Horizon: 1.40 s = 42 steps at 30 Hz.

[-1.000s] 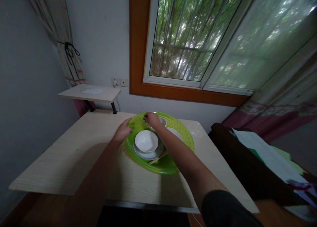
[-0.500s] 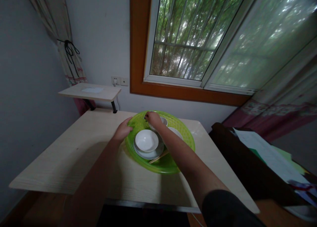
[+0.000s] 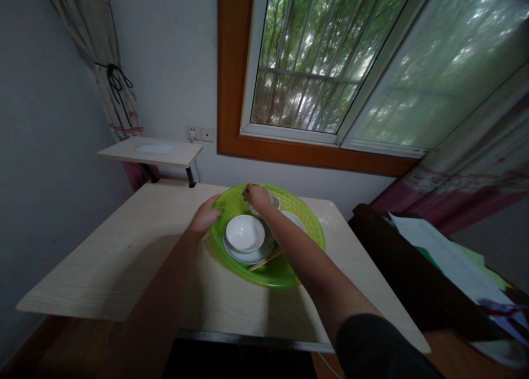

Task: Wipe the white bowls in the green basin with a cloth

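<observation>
A green plastic basin (image 3: 314,241) rests on the table, holding several white dishes. My left hand (image 3: 205,216) grips its left rim, the thumb on the inner side. Inside the basin, a white bowl (image 3: 245,233) sits on a white plate (image 3: 268,248), and light wooden chopsticks (image 3: 261,263) lie beside them. My right hand (image 3: 257,196) is closed over the far left part of the basin, near another bowl (image 3: 274,201). Something small and dark shows at its fingertips, too small to name. My right forearm partly covers a third white dish (image 3: 294,220).
The light wooden table (image 3: 165,258) carries a small raised shelf (image 3: 144,150) with a paper on it at the back left. A wall and barred window (image 3: 309,65) stand behind. To the right, papers (image 3: 446,252) lie on a dark brown piece of furniture (image 3: 392,269).
My right hand has shifted very slightly toward the right, still closed. My left hand stays on the rim, and the basin and dishes have not visibly moved.
</observation>
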{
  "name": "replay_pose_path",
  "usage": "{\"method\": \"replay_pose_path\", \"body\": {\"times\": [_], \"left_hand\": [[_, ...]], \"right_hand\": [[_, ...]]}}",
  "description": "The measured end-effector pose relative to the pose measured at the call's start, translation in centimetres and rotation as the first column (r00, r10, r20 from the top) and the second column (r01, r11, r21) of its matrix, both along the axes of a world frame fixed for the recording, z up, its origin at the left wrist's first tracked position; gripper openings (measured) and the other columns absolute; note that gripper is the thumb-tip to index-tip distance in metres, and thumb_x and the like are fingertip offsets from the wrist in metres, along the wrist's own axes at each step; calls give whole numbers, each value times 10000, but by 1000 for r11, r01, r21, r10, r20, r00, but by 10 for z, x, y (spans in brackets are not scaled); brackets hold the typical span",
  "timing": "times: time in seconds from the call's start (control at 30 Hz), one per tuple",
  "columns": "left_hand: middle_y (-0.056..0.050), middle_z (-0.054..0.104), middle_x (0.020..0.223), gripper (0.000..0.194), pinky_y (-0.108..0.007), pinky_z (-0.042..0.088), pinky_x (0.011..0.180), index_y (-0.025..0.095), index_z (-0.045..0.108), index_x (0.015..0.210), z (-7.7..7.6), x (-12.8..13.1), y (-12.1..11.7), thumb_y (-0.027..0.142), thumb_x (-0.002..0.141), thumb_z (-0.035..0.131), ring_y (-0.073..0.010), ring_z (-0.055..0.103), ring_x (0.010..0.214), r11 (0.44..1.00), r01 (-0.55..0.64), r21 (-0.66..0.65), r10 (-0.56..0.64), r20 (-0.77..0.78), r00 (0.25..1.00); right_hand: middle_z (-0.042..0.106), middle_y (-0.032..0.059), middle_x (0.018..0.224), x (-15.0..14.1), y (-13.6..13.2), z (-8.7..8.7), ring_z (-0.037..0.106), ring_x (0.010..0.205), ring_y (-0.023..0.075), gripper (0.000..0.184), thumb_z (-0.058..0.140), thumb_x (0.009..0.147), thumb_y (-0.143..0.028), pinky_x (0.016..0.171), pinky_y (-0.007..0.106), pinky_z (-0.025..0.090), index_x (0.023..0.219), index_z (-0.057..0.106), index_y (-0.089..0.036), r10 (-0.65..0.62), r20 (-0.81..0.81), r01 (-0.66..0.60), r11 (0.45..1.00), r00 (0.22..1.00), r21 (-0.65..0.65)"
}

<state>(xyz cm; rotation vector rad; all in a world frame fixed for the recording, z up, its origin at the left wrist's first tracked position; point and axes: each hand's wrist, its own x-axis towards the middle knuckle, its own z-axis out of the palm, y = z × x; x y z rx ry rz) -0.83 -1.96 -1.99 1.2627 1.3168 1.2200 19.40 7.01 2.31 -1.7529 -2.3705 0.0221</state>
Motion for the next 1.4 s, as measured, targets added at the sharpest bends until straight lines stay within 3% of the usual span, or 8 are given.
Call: {"method": "replay_pose_path", "body": {"times": [0.23, 0.57, 0.87, 1.07, 1.27, 1.4], "left_hand": [[-113, 765, 1269, 883, -330, 614, 854, 183, 587, 1493, 2, 1, -1, 27, 625, 613, -245, 756, 1012, 1000, -5, -15, 5, 29, 1000], [-97, 772, 1257, 886, -340, 604, 885, 199, 597, 1487, -1, 0, 0, 27, 617, 592, -245, 754, 1024, 1000, -10, 3, 10, -12, 1000], [-121, 766, 1257, 918, -317, 602, 786, 181, 566, 1513, -1, 0, 0, 37, 607, 588, -240, 758, 952, 1000, -22, -15, 22, 11, 1000], [-94, 773, 1252, 897, -313, 601, 845, 194, 592, 1487, -3, 0, 2, 28, 606, 587, -237, 754, 1009, 1000, 3, 10, -3, -2, 1000], [-87, 780, 1233, 875, -326, 601, 867, 207, 604, 1482, -3, -1, 1, 24, 626, 600, -248, 755, 1013, 1000, -21, 0, 21, -28, 999], [-87, 778, 1237, 884, -321, 599, 852, 203, 602, 1481, 0, 1, -1, 20, 617, 582, -241, 758, 979, 1000, -21, -1, 21, -5, 1000]], "right_hand": [[769, 144, 1254, -9, -5, 0, 713, 1158, 242, 309, 531, 1046, -322, 981, 284, 501, 1208, 755, -183, 37, -9, -37, 999, 999, -5], [760, 222, 1218, 5, -3, 5, 732, 1113, 261, 338, 458, 1066, -240, 953, 321, 512, 1235, 720, -111, -100, -28, 101, 995, 995, 22], [783, 139, 1224, -14, -5, 0, 723, 1142, 235, 290, 553, 1030, -304, 969, 267, 504, 1178, 775, -192, 16, -29, -16, 1000, 999, -11], [770, 213, 1209, -7, -4, 2, 731, 1129, 264, 341, 479, 1043, -226, 964, 304, 514, 1226, 745, -117, -59, -24, 59, 998, 998, 13], [786, 163, 1196, -11, -3, 1, 732, 1125, 252, 282, 560, 1013, -272, 954, 287, 520, 1155, 782, -171, -14, -16, 14, 1000, 1000, -2], [771, 215, 1206, -8, -2, 2, 733, 1122, 269, 330, 501, 1030, -233, 960, 314, 521, 1194, 765, -123, -49, -12, 49, 999, 999, 9]]}}
